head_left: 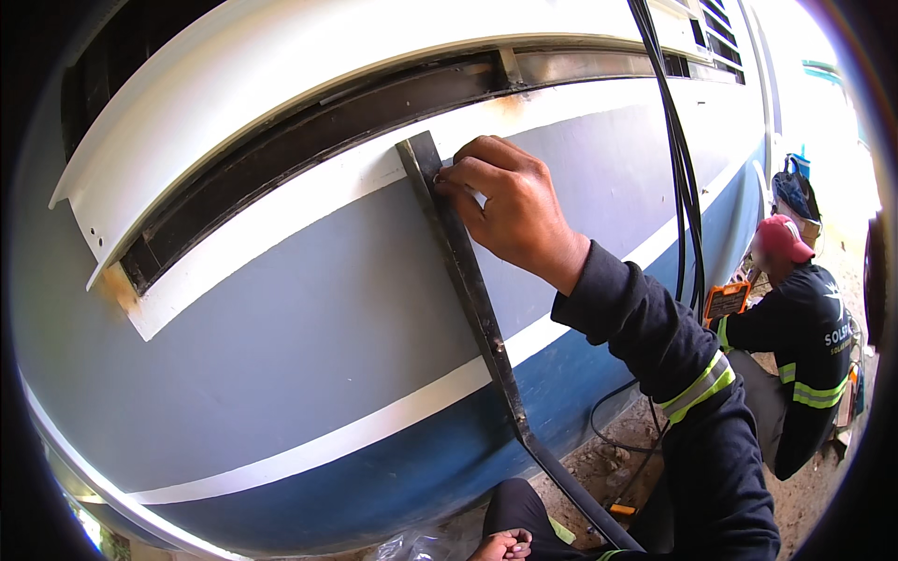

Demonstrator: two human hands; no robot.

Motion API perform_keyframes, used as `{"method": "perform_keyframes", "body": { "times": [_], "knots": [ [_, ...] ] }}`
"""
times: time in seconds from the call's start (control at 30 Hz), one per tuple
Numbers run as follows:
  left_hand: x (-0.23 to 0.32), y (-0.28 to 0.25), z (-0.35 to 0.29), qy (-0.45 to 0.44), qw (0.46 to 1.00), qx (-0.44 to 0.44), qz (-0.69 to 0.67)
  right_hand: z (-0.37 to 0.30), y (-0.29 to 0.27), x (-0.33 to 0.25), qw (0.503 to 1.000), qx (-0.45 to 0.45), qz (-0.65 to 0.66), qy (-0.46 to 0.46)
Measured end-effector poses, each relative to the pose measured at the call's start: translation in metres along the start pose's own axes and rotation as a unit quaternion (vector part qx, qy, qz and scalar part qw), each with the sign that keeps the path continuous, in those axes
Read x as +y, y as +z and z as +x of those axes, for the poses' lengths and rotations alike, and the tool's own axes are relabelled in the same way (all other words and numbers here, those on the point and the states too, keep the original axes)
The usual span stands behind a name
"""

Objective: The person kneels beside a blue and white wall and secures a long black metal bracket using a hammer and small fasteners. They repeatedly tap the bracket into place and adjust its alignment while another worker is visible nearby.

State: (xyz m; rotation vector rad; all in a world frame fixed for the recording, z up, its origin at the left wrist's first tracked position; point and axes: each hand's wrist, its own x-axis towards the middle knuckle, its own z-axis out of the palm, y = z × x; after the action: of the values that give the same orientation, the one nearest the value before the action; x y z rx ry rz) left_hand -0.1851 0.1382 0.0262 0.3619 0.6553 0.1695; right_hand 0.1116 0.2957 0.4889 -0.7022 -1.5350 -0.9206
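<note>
A long dark metal bar (465, 271) stands upright against the painted wall, its top just below the window ledge. My right hand (510, 201) is at its upper end, thumb and fingertips pinched against the bar's right side. A small shiny bit shows at the fingertips, too small to name. Lower on the bar a small bolt-like stud (499, 346) sticks out. From the bar's foot a black strip (580, 500) runs down toward the lower edge. My left hand (505, 545) lies low by my knee, fingers curled closed; whatever they hold is hidden.
Black cables (681, 159) hang down the wall right of my hand. At the right a person in a red cap (814, 346) crouches by an orange case (727, 300). Clear plastic (412, 545) lies bottom centre. Above, a white panel (281, 65) juts out over the dark window gap.
</note>
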Motion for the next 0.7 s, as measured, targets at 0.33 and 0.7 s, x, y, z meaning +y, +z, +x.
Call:
{"method": "perform_keyframes", "body": {
  "times": [0.33, 0.7],
  "knots": [
    [0.002, 0.009, -0.004, -0.002, 1.000, 0.027, 0.007, 0.008, 0.003, -0.015, 0.984, -0.086, -0.156, 0.016],
    [-0.011, -0.051, 0.028, -0.010, 0.998, -0.058, 0.023, 0.010, 0.012, -0.025, 0.974, -0.106, -0.106, 0.171]
  ]
}}
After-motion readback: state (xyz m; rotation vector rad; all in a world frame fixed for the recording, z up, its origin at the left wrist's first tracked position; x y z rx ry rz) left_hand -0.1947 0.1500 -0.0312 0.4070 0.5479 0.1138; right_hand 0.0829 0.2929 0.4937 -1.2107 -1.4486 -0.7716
